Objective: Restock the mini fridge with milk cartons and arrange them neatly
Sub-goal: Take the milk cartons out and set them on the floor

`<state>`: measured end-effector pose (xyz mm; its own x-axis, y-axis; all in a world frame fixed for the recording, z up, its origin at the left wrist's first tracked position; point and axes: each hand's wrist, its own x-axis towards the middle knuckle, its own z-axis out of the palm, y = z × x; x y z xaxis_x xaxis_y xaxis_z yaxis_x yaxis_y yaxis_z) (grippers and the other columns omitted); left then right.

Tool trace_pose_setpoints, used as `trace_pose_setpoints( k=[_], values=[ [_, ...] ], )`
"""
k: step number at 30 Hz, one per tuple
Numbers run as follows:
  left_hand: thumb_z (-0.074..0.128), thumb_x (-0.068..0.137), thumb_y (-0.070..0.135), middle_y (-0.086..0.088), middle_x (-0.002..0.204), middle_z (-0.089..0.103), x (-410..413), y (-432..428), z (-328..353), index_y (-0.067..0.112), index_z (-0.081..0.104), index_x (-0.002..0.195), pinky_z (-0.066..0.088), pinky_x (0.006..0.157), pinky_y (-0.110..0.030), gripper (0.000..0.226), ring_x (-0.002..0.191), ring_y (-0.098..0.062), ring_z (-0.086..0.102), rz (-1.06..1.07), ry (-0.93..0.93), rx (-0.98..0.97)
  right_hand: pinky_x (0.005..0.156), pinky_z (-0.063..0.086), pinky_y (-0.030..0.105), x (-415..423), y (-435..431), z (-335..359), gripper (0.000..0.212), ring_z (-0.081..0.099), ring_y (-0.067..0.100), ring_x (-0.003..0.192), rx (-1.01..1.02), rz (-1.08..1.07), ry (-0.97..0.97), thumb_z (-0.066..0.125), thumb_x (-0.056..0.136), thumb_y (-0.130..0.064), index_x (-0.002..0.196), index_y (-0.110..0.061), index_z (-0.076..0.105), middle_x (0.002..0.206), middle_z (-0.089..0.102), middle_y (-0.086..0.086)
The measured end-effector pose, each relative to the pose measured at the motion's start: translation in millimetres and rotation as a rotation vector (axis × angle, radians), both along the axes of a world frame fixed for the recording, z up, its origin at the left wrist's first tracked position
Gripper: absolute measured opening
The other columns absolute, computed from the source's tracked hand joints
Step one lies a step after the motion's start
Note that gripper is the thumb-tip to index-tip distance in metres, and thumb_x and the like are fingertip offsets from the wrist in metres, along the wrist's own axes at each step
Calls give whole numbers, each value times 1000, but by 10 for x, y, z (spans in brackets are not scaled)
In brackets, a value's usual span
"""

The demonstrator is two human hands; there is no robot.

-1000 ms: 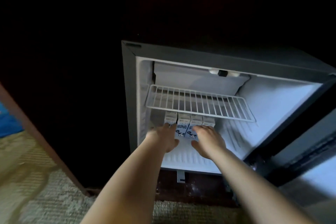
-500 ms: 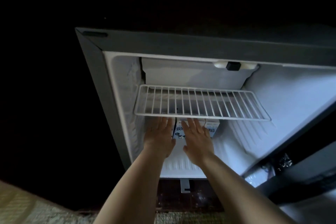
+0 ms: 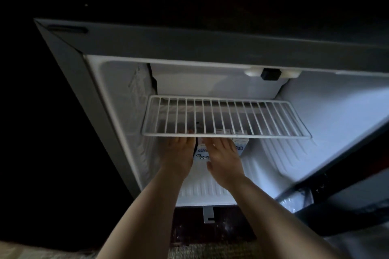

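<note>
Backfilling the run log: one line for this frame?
step: arranging | left hand: fingers straight, at milk cartons | right hand: same | milk cartons: fridge floor, under wire shelf

Dim, dark surroundings; pale fridge interior (image 3: 315,111); soft blur.

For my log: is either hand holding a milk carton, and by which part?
Neither. The left hand and right hand lie flat, fingers straight, against the milk cartons; no grip.

Head cam — fwd/down, close to fridge (image 3: 147,44).
</note>
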<state>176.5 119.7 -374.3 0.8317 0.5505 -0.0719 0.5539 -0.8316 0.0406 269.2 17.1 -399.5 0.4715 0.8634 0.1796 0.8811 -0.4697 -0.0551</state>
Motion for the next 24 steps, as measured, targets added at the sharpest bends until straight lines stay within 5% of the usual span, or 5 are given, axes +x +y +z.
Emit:
trace_pose_setpoints(
  k=[10, 15, 20, 23, 24],
  values=[
    [54, 92, 19, -10, 144, 34, -52, 59, -50, 14, 30, 139, 35, 107, -38, 54, 130, -29, 36, -78, -22, -5, 116, 17, 34, -9, 87, 74, 62, 28, 24, 140, 68, 28, 185, 59, 88, -16, 144, -14, 32, 147, 38, 5],
    [46, 96, 23, -10, 140, 44, -23, 68, -7, 13, 36, 138, 27, 109, -37, 44, 130, -27, 39, -55, 22, -32, 96, 47, 43, -8, 74, 6, 73, 56, 31, 118, 16, 18, 52, 83, 57, -7, 126, -10, 58, 125, 60, 10],
    [51, 94, 24, -11, 137, 50, 23, 69, 87, 13, 41, 135, 35, 106, -35, 43, 128, -29, 45, -82, 97, -55, 78, 54, 31, -40, 10, 12, 56, 68, 18, 89, -68, -14, -47, 92, 36, -31, 88, -21, 74, 91, 73, -3],
    [43, 99, 18, -16, 140, 45, -15, 120, 146, 6, 42, 138, 39, 89, -8, 41, 130, -30, 41, -189, 108, -138, 94, 46, 36, -76, -13, 98, 47, 62, 21, 106, -113, 3, -43, 82, 62, -30, 106, -18, 69, 110, 70, 1],
    [41, 99, 19, -16, 140, 46, -31, 129, 166, 6, 44, 137, 33, 93, -12, 40, 130, -29, 40, -230, 119, -107, 101, 39, 38, -79, -13, 124, 45, 56, 23, 115, -134, 29, -23, 75, 73, -28, 115, -16, 64, 119, 65, 4]
  ],
)
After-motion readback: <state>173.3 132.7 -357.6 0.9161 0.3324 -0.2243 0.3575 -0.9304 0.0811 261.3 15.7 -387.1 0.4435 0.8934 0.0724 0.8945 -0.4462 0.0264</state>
